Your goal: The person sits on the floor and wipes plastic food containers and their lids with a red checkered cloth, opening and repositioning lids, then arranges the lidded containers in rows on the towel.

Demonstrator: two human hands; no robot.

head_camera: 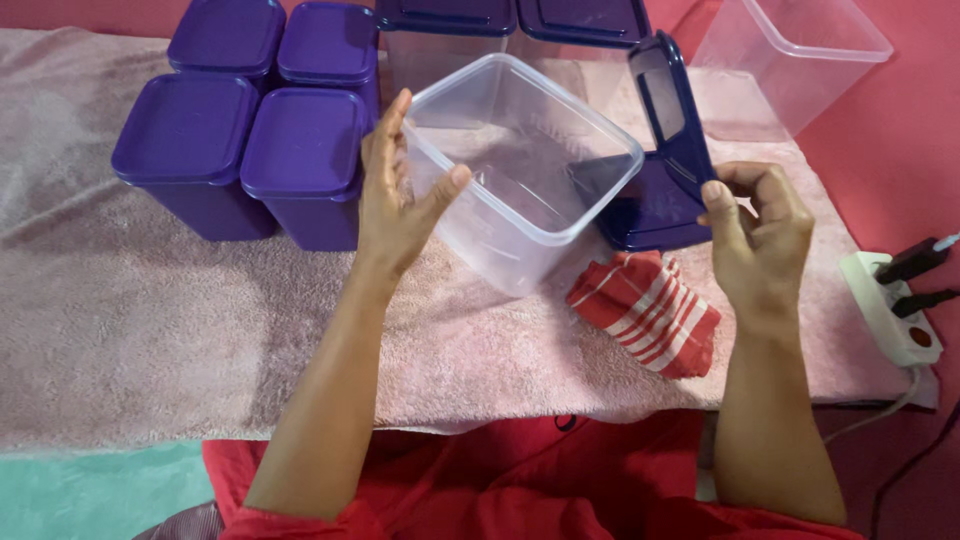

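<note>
My left hand (395,190) grips the near left corner of a clear square plastic container (520,165), which is tilted with its opening towards me. My right hand (762,235) pinches the lower edge of a dark purple lid (672,110) and holds it upright, just right of the container. A second purple lid (650,210) lies flat on the pink towel (150,330) under the raised one. A red and white striped cloth (645,310) lies crumpled below the container, between my forearms.
Several closed purple containers (250,130) stand at the back left. Two lidded clear tubs (510,30) sit at the back middle. An empty clear tub (790,55) lies at the back right. A white power strip (890,305) with plugs sits at the right edge.
</note>
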